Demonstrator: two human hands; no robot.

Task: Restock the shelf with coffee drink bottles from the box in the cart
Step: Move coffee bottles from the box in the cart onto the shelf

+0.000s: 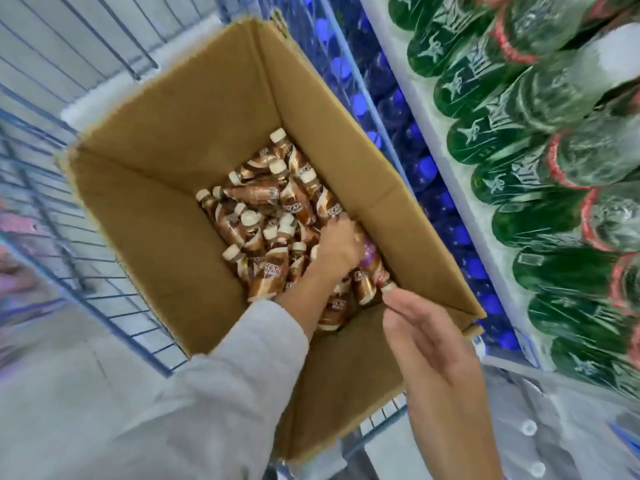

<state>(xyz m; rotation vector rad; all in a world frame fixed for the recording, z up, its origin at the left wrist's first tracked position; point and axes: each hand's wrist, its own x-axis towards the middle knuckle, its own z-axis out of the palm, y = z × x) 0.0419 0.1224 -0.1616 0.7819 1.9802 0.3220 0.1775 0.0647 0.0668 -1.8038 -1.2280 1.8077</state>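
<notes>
Restocking in progress, seen from the head camera. At far left, the wire cart [69,216] held the open cardboard box [166,237], whose tall walls were bare down to the bottom layer. There the coffee drink bottles [256,195] lay in a loose heap, caps pointing every way. Judged from that shallow pile, much of the box had been emptied, yet a good number of bottles were left for you to move.

Your left hand [341,240], reaching from a grey sleeve [242,358], was deep inside the box, its fingers curled down over the heap and apparently grasping one bottle. Blur hid which one.

Your right hand [429,341] hovered higher, above the box's near right corner, its fingers straight and loosely together, holding nothing. Its fingertips pointed toward a bottle cap below them; whether they touched it could not be told.

At right, the shelf [433,140] carried wrapped green bottles [485,140], with blue bottles [398,109] lower down. No coffee drink bottle was visible on it, so the destination row lay outside the view.
</notes>
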